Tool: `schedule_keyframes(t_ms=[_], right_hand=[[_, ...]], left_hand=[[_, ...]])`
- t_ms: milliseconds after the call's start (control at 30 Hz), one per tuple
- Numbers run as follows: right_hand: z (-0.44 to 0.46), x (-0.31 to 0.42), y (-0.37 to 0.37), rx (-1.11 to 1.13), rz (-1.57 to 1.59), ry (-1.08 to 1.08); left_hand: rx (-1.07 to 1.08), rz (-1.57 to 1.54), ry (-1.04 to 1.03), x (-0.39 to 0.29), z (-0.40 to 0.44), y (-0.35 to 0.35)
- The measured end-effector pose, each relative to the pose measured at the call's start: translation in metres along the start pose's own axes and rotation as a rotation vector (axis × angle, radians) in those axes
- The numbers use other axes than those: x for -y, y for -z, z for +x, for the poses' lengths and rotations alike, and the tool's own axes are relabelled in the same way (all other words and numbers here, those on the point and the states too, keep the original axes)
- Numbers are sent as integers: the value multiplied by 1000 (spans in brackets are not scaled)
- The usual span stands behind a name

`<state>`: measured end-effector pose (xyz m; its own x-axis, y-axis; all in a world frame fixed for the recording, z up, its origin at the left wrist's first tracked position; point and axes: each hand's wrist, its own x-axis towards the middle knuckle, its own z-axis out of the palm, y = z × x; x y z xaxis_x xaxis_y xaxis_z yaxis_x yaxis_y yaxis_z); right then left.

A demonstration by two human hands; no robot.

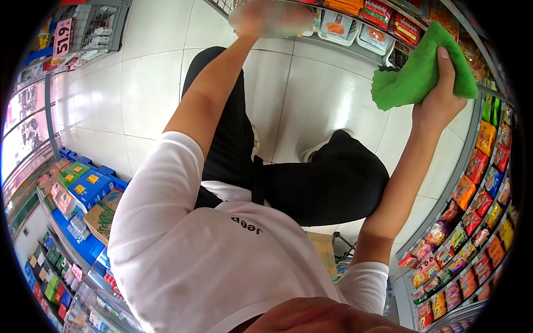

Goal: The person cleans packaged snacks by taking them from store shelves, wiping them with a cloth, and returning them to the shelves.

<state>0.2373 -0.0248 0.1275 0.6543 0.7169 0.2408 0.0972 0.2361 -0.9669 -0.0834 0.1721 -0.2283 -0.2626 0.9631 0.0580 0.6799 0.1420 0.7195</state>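
A bright green cloth [410, 83] is gripped in my right hand [442, 99] at the upper right, with the thumb pressed on it and its folds hanging to both sides. It is in front of the shelf edge, near packaged goods. My left hand [254, 20] reaches to the top of the view, beside the lower shelf. A blur hides its fingers and whatever may be in them. White plastic baskets [373, 40] holding packets stand on the shelf between my two hands.
Curving shelves of colourful snack packets [476, 166] line the right side. A wire rack [94, 30] stands at the upper left, and stacked boxes [89, 186] at the left. My bent legs [327, 186] are over the tiled floor [150, 72]. A cardboard box [322, 250] is below them.
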Motion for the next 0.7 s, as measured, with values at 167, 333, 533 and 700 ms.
schedule_keyframes(t_ms=[167, 333, 533, 700], right_hand=[[-3, 6, -3, -4, -25, -25], [-2, 6, -1, 6, -70, -57], [-2, 6, -3, -18, -74, -91], [1, 0, -3, 5, -88, -94]], left_hand=[[217, -612, 282, -6, 22, -12], [556, -1089, 307, 29, 48, -40], [352, -1304, 360, 6, 35, -32], [94, -863, 119, -57, -32, 43]])
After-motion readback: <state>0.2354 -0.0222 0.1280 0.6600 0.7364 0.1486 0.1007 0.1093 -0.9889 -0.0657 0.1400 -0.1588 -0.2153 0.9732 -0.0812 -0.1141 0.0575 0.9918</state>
